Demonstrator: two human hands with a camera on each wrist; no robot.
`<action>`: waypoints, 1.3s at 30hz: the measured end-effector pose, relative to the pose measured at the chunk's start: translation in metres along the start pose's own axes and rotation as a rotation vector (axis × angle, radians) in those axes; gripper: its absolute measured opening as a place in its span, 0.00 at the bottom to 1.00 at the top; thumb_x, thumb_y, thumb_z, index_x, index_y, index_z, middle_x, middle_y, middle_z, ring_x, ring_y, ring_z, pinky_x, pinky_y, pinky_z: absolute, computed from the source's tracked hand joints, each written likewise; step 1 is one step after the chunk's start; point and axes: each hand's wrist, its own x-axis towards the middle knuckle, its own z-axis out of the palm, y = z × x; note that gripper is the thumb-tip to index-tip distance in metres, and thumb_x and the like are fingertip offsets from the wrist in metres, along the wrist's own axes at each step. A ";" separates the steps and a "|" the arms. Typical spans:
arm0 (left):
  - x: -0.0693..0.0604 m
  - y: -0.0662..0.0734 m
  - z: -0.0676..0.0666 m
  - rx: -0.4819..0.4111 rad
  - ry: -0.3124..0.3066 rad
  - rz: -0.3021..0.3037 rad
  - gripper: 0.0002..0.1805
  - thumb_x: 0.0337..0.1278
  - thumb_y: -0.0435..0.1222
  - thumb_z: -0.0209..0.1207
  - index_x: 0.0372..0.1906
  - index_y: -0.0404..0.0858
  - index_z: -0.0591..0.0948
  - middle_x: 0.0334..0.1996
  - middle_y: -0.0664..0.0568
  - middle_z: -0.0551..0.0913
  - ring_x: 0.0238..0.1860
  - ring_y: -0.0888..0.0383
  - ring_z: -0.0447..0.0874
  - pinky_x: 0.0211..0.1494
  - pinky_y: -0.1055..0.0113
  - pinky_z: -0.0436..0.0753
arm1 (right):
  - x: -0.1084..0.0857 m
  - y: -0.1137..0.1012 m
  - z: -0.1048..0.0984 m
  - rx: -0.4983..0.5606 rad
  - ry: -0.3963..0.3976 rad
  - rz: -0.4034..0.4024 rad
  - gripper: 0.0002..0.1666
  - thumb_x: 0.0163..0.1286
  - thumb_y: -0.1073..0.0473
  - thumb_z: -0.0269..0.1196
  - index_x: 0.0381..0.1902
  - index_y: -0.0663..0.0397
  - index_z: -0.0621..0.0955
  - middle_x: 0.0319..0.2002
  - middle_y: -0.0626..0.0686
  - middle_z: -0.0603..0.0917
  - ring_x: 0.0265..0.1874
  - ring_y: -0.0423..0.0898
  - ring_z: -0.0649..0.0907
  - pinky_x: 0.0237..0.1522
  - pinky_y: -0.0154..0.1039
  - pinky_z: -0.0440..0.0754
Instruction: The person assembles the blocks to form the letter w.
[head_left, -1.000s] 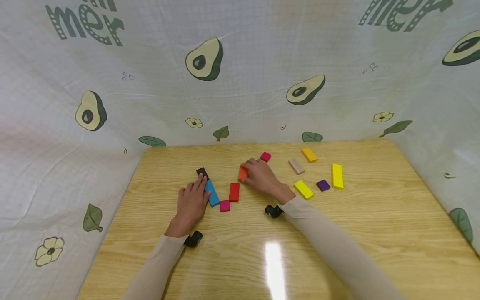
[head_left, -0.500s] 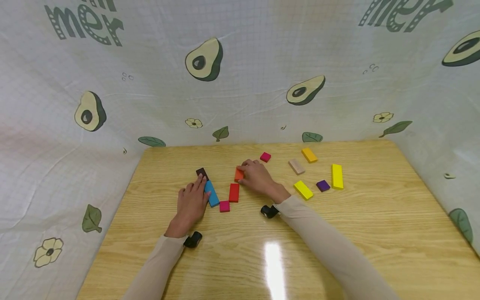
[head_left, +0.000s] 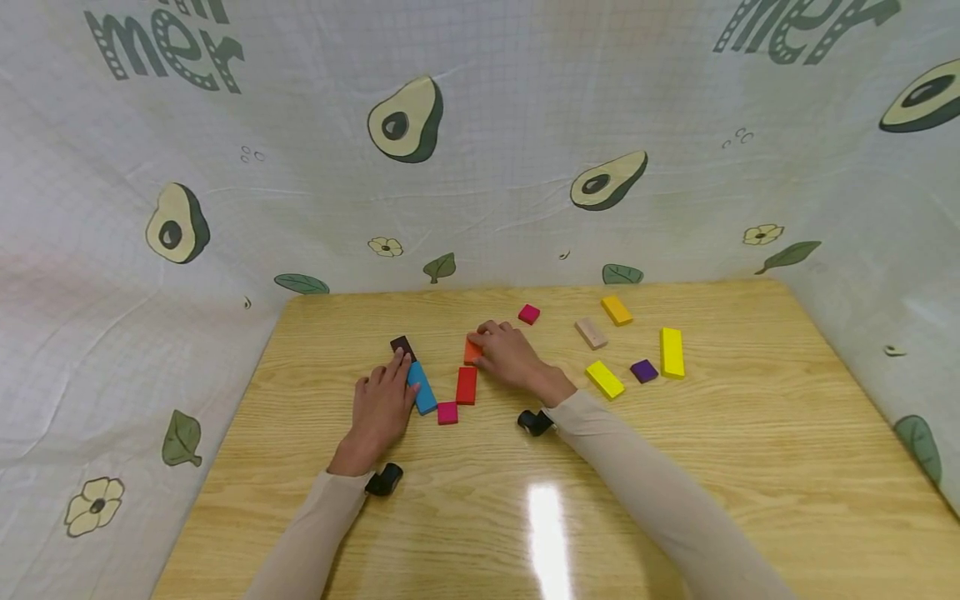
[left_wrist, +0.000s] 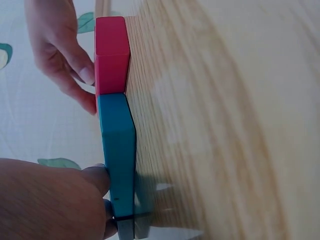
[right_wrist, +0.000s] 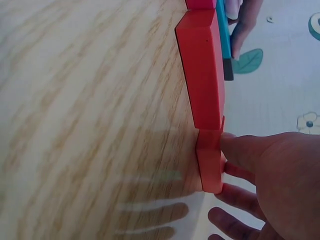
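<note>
In the head view my left hand (head_left: 378, 407) rests with fairly straight fingers on a black block (head_left: 400, 343) and a blue block (head_left: 423, 390), which lie end to end. A pink square block (head_left: 447, 413) touches the blue one's near end. Beside it lies a red block (head_left: 466, 386). My right hand (head_left: 508, 357) pinches an orange block (head_left: 472, 352) between thumb and fingers at the red block's far end. The right wrist view has the orange block (right_wrist: 210, 160) meeting the red block (right_wrist: 202, 70). The left thumb touches the blue block (left_wrist: 118, 150) in the left wrist view.
Right of the hands lie a pink block (head_left: 528, 314), a beige block (head_left: 591, 333), an orange-yellow block (head_left: 617, 311), a short yellow block (head_left: 604, 379), a purple block (head_left: 644, 371) and a long yellow block (head_left: 672, 353). A patterned cloth (head_left: 495, 225) hangs behind the wooden table (head_left: 465, 517).
My right hand has slid the orange block left and slightly nearer, up to the red block's far end. The left hand has stayed on the blue and black blocks.
</note>
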 end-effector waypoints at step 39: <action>0.028 0.042 -0.001 -0.047 -0.014 0.221 0.26 0.81 0.41 0.56 0.75 0.35 0.74 0.79 0.41 0.69 0.75 0.38 0.68 0.75 0.38 0.66 | -0.022 0.033 -0.012 0.073 0.175 0.167 0.28 0.78 0.59 0.66 0.72 0.60 0.78 0.71 0.63 0.75 0.69 0.64 0.74 0.68 0.62 0.74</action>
